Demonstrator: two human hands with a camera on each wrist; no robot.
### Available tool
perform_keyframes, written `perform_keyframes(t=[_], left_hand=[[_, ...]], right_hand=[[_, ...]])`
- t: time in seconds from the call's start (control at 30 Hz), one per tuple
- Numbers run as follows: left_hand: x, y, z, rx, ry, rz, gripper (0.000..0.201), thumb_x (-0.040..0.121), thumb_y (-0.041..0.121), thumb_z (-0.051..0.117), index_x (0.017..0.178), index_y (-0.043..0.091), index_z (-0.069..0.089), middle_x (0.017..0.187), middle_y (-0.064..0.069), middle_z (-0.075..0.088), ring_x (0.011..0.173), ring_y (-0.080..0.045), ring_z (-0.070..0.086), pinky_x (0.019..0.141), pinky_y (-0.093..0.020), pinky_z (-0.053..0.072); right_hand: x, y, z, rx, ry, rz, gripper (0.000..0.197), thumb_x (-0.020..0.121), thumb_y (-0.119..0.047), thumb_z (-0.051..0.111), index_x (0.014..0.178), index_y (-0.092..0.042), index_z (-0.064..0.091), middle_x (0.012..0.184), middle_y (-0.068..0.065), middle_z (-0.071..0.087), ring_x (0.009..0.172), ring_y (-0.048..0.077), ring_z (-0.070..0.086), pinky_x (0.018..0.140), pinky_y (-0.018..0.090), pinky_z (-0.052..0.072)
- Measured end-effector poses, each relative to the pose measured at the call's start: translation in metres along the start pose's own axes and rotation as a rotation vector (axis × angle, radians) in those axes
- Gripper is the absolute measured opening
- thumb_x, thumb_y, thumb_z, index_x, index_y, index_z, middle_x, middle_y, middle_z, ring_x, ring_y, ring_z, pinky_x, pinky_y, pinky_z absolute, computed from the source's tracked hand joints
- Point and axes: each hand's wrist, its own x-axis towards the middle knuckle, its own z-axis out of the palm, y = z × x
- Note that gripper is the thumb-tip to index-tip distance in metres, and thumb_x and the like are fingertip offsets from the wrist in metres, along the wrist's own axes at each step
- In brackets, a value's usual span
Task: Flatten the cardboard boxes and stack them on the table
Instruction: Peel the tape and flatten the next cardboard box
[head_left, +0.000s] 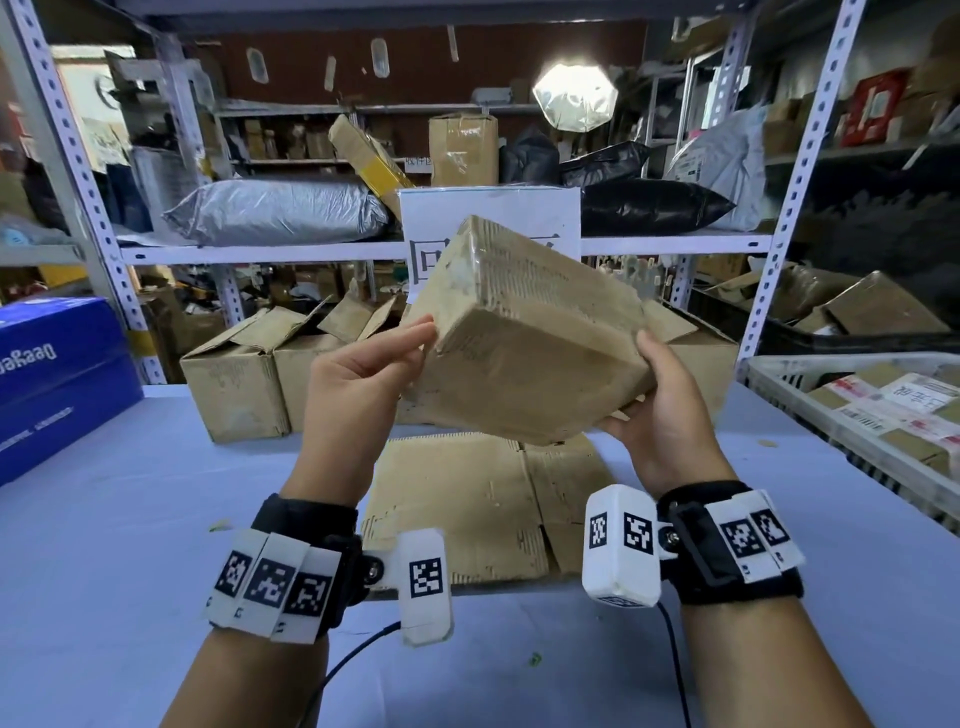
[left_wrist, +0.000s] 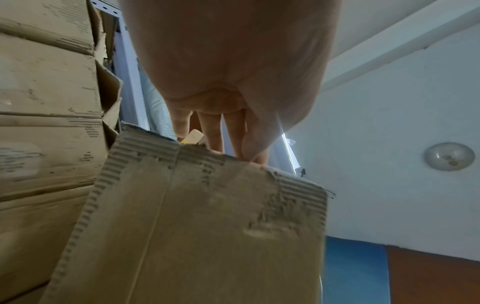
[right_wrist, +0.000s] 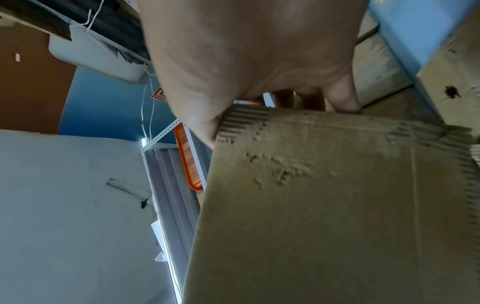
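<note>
Above the table (head_left: 156, 519), both hands hold a closed cardboard box (head_left: 530, 343) tilted in the air: the left hand (head_left: 358, 379) pinches its left edge between thumb and fingers, and the right hand (head_left: 660, 410) cups its right end from beneath, thumb on the side. Directly below lies a flattened box (head_left: 483, 509) on the tabletop. Behind it stand several open boxes (head_left: 249, 374), with a white crate (head_left: 883, 415) to the right.
</note>
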Motion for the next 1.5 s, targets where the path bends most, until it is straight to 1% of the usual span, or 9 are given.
perform_keyframes(t=[0.1,0.2,0.4,0.57,0.77,1.0,1.13,1.3,1.5], left_hand=[[0.001,0.002,0.001,0.069,0.04,0.048,0.033,0.094,-0.001,0.068,0.1,0.029,0.08,0.103,0.006,0.079,0.106,-0.007,0.071,0.088,-0.017,0.052],[0.007,0.004,-0.002,0.383,-0.02,0.102,0.047,0.096,0.012,0.069,0.138,0.031,0.06,0.135,0.012,0.063,0.127,0.001,0.055,0.103,-0.014,0.042],[0.013,0.0,-0.009,0.356,0.047,-0.326,0.116,0.067,0.064,0.079,0.159,0.025,0.021,0.145,0.004,0.048,0.12,-0.005,0.05,0.101,-0.029,0.04],[0.016,-0.003,-0.015,0.126,-0.054,-0.276,0.073,0.065,0.055,0.081,0.126,0.019,0.065,0.109,0.007,0.078,0.091,-0.001,0.071,0.073,-0.015,0.052],[0.019,0.002,-0.022,-0.104,0.021,-0.17,0.049,0.073,0.029,0.082,0.116,0.008,0.072,0.11,-0.006,0.078,0.1,-0.015,0.074,0.081,-0.018,0.056],[0.009,-0.003,-0.006,-0.002,-0.053,-0.178,0.033,0.085,0.014,0.08,0.116,0.01,0.07,0.1,-0.003,0.08,0.09,-0.015,0.076,0.071,-0.02,0.058],[0.006,-0.004,-0.004,0.003,-0.102,-0.221,0.04,0.069,0.022,0.086,0.107,0.015,0.072,0.1,-0.003,0.08,0.093,-0.019,0.077,0.072,-0.021,0.059],[0.005,-0.006,0.001,0.061,-0.1,-0.175,0.034,0.079,0.007,0.084,0.107,0.018,0.068,0.098,0.005,0.08,0.092,-0.013,0.076,0.071,-0.02,0.058],[0.005,-0.006,-0.004,0.142,-0.134,-0.176,0.033,0.085,0.01,0.081,0.114,0.018,0.067,0.103,0.004,0.078,0.095,-0.016,0.075,0.07,-0.023,0.059]], right_hand=[[0.001,0.003,0.0,0.034,0.019,0.001,0.036,0.101,-0.036,0.052,0.128,-0.014,0.059,0.125,0.013,0.067,0.111,0.032,0.067,0.091,0.06,0.054],[0.002,0.004,0.001,-0.071,0.063,-0.041,0.013,0.103,-0.031,0.05,0.104,-0.019,0.056,0.108,0.009,0.064,0.1,0.029,0.064,0.094,0.058,0.054],[0.003,-0.001,-0.002,-0.075,0.054,-0.052,0.013,0.106,-0.024,0.046,0.096,-0.019,0.051,0.122,0.017,0.063,0.117,0.035,0.061,0.1,0.056,0.051],[0.007,-0.004,-0.004,-0.084,0.036,0.003,0.016,0.106,-0.024,0.046,0.117,-0.013,0.053,0.132,0.015,0.063,0.119,0.035,0.062,0.097,0.044,0.053],[0.005,-0.011,-0.005,-0.534,-0.004,0.102,0.028,0.101,-0.032,0.056,0.124,-0.018,0.063,0.13,0.009,0.063,0.123,0.027,0.056,0.104,0.04,0.043],[-0.003,-0.013,0.016,-0.569,-0.037,-0.054,0.032,0.102,-0.022,0.053,0.105,0.003,0.073,0.104,0.021,0.074,0.069,0.011,0.072,0.049,0.015,0.051],[-0.012,-0.016,0.021,-0.508,-0.052,-0.143,0.05,0.097,-0.061,0.047,0.101,-0.02,0.074,0.102,-0.006,0.077,0.092,0.004,0.071,0.078,0.024,0.055],[-0.015,-0.005,0.028,-0.747,-0.136,-0.389,0.084,0.067,-0.071,0.071,0.139,-0.036,0.046,0.128,-0.021,0.062,0.113,-0.003,0.059,0.099,0.028,0.047],[-0.008,0.001,0.012,-1.097,-0.44,-0.421,0.143,0.054,-0.052,0.093,0.143,-0.066,-0.019,0.153,-0.042,-0.011,0.135,-0.014,0.008,0.102,0.026,0.026]])
